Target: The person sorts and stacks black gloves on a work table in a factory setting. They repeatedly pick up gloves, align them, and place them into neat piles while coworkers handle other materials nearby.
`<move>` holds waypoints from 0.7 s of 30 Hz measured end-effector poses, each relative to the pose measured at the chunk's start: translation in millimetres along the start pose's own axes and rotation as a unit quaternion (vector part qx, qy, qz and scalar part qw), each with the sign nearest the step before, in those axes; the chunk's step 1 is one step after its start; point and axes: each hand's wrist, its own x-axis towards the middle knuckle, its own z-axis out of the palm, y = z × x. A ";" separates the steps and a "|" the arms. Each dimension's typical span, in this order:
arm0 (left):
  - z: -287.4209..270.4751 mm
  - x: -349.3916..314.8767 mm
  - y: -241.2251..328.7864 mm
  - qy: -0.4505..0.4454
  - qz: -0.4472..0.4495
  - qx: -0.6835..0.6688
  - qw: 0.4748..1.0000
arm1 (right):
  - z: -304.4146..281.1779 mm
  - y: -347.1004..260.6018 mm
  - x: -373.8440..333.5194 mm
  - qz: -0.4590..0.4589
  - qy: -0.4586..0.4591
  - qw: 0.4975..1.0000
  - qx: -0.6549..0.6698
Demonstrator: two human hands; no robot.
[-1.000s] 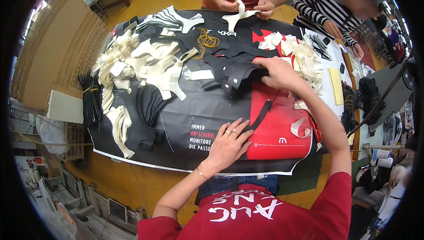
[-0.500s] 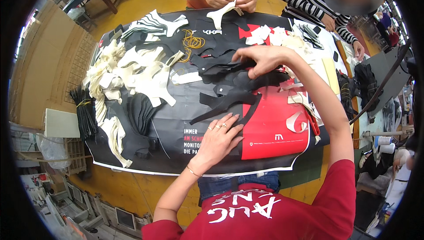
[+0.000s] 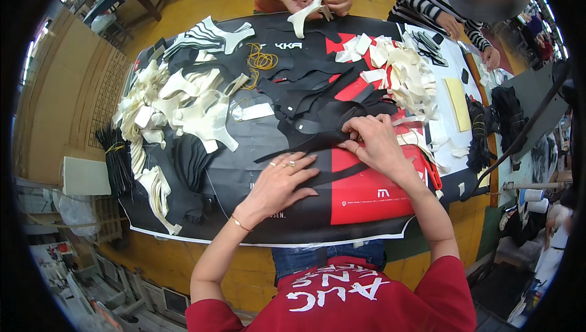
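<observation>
My left hand (image 3: 279, 183) lies palm down near the front of the table cover, its ringed fingers spread at a narrow black fabric strip (image 3: 342, 174). To its right, my right hand (image 3: 377, 149) pinches the near edge of a black fabric piece (image 3: 317, 139) between thumb and fingers. That piece is part of a loose, overlapping heap of black cut pieces (image 3: 311, 98) in the middle. Small white tabs show on some of them. How far the pinched piece runs under the others is hidden.
Cream fabric pieces (image 3: 204, 112) are heaped at left, beside fanned black pieces (image 3: 188, 164). Yellow elastic bands (image 3: 262, 58) lie behind the heap. More cream scraps (image 3: 406, 75) are at right. Across the table a person's hands (image 3: 317, 3) hold a cream piece; a person in stripes stands at far right.
My right hand has come down and nearer from above the heap and now grips a black piece. My left hand has shifted slightly left. The black pieces lie rearranged.
</observation>
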 end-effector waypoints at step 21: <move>21.3 -42.8 37.3 -0.088 -0.084 0.093 0.988 | 46.2 -52.0 -129.3 0.063 0.030 0.991 -0.115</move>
